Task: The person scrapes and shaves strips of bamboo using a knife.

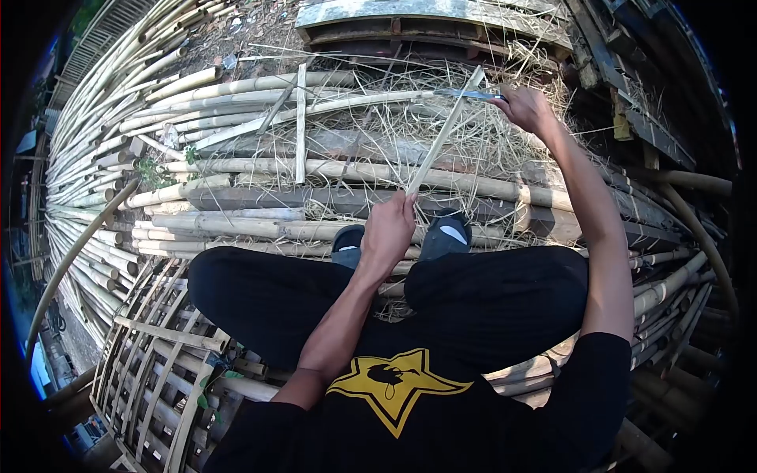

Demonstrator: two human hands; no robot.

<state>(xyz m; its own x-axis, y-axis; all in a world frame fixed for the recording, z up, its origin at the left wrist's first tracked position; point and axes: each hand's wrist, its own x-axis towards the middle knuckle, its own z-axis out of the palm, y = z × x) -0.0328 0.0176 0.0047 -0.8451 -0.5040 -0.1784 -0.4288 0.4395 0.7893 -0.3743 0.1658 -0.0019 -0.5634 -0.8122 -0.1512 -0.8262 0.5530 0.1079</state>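
Observation:
My left hand point(389, 229) is closed around the lower end of a flat bamboo strip point(443, 140), which slants up and away to the right. Its far end meets the thin blade of a knife point(467, 94). The knife's handle is wrapped in my right hand point(523, 108), out at the upper right, and the blade points left across the strip. Behind the blade lies a long split bamboo piece point(347, 101). Another flat strip point(300, 126) rests crosswise on the poles farther left.
Bamboo poles point(260, 165) lie in rows before my feet, with shavings point(481, 130) scattered over them. A wooden pallet point(394, 16) stands at the back. Many cut poles point(102, 158) are stacked at left, above a woven bamboo lattice point(158, 355). Timber point(603, 55) leans at right.

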